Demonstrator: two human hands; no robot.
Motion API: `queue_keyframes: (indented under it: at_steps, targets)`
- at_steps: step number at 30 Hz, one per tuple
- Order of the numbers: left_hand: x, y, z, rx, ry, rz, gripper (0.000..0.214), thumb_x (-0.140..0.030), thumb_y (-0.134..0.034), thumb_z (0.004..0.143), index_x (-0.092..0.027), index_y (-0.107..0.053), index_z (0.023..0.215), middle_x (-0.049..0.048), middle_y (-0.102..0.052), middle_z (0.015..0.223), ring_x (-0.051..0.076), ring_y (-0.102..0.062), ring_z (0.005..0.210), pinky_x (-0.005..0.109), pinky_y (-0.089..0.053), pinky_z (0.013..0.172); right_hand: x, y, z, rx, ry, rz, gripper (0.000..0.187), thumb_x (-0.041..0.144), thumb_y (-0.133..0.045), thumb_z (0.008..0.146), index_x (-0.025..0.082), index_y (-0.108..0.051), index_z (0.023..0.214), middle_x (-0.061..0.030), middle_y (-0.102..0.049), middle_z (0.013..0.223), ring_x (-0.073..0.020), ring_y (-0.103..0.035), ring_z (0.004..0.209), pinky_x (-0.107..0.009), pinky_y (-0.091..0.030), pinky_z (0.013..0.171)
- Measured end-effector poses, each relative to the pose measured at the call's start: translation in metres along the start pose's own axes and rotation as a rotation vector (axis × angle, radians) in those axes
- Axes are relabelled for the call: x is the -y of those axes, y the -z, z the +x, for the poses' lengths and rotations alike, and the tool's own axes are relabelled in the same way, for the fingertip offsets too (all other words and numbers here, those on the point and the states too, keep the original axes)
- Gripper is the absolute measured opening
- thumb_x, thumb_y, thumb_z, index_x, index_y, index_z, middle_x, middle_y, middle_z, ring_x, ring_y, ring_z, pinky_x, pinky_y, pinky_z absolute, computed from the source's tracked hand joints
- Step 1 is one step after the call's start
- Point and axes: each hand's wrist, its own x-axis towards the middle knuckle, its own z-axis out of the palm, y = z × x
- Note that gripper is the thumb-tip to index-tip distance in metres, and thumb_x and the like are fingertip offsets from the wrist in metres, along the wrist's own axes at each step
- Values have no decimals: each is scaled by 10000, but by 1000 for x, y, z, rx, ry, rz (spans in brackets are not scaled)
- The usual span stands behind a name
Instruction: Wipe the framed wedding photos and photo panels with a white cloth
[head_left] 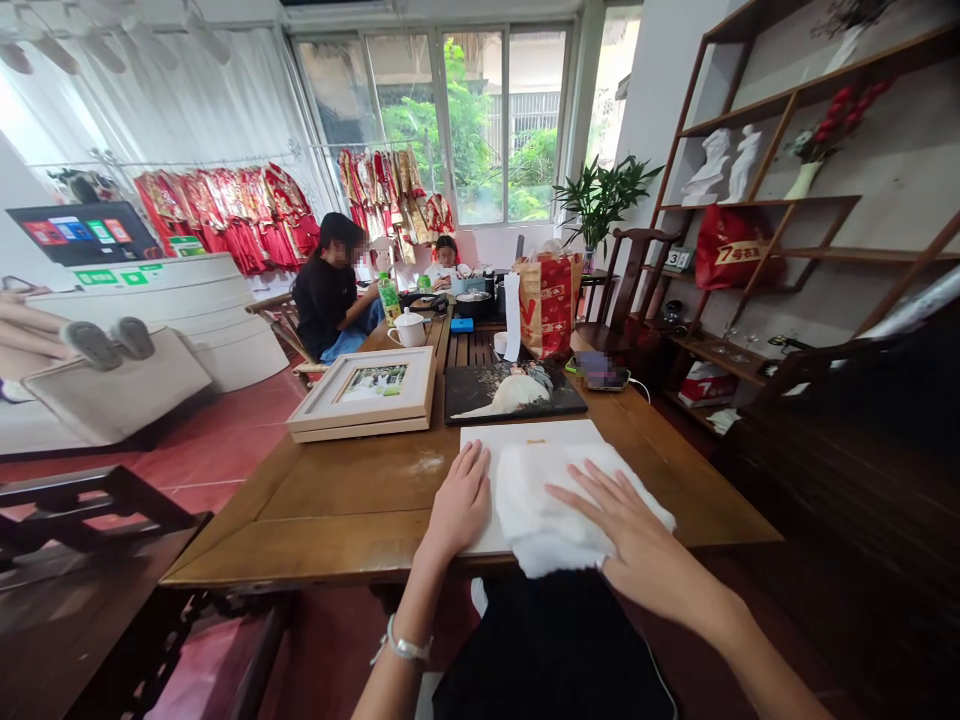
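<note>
A white flat panel (480, 436) lies near the front edge of the wooden table, with a small tan mark by its far side. Over its middle and right is a crumpled white cloth (525, 500). My left hand (463, 492) rests flat on the panel's left side, fingers stretched forward, holding nothing. With fingers spread, my right hand (611, 515) lies on top of the cloth, not gripped around it. Just beyond the panel is a dark picture with a white dress (514, 393). To its left sits a light wood picture frame (361, 390) on another frame-like piece.
The wooden table (315, 495) runs away from me. Farther along stand a lidded white cup (409, 328), a red and brown paper bag (547, 305) and a green bottle (388, 298). A phone (600, 370) lies at right. A person (334, 290) sits at the left side.
</note>
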Motion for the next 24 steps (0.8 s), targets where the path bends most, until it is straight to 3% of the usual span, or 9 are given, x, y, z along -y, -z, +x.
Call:
queue_keyframes:
  at_steps: [3, 5, 10, 13, 15, 18, 24]
  targets:
    - [0, 0, 0, -5, -1, 3, 434, -207, -317, 888, -169, -439, 1303, 70, -335, 1437, 188, -243, 1349, 395, -253, 1097, 7, 1, -20, 35, -22, -4, 968, 7, -382, 537, 424, -199, 1391, 87, -165, 1496, -222, -72, 1374, -526, -131, 1098]
    - [0, 0, 0, -6, -1, 0, 435, -205, -319, 885, -167, -444, 1300, 71, -335, 1437, 191, -240, 1350, 397, -250, 1098, 5, 1, -14, 33, -73, -4, 949, 6, -389, 568, 420, -184, 1396, 59, -204, 1492, -242, -102, 1371, -542, -156, 1085]
    - [0, 1, 0, 15, -4, 18, 446, -211, -308, 885, -144, -437, 1306, 80, -335, 1436, 192, -228, 1354, 379, -233, 1106, -9, -2, 55, 16, -258, -26, 760, 56, -424, 669, 347, -335, 1365, -36, -158, 1509, -384, -42, 1354, -714, -131, 970]
    - [1, 1, 1, 16, -8, 20, 447, -219, -306, 889, -144, -428, 1313, 80, -336, 1436, 193, -227, 1354, 378, -239, 1104, -9, -4, 94, 57, -199, -3, 717, 76, -406, 690, 317, -343, 1363, -21, -143, 1511, -371, -36, 1361, -768, -76, 923]
    - [1, 1, 1, 12, -9, 18, 446, -219, -303, 892, -145, -423, 1315, 83, -340, 1434, 193, -225, 1355, 382, -243, 1102, -3, -6, 104, 73, -138, -13, 717, 74, -397, 682, 312, -353, 1357, -3, -188, 1500, -356, -41, 1365, -777, -32, 915]
    - [1, 1, 1, 19, -20, 18, 451, -202, -287, 891, -139, -416, 1319, 88, -335, 1436, 190, -217, 1357, 385, -245, 1102, 11, -8, 92, 57, -66, -59, 740, 59, -401, 643, 301, -382, 1342, 9, -220, 1492, -351, -28, 1365, -764, 13, 927]
    - [-1, 1, 0, 19, -7, 6, 454, -201, -287, 892, -120, -414, 1320, 96, -320, 1442, 190, -214, 1358, 370, -238, 1105, 29, -2, 19, 90, 93, -17, 904, 17, -378, 497, 356, -374, 1336, 71, -209, 1491, -298, -10, 1377, -687, 63, 1002]
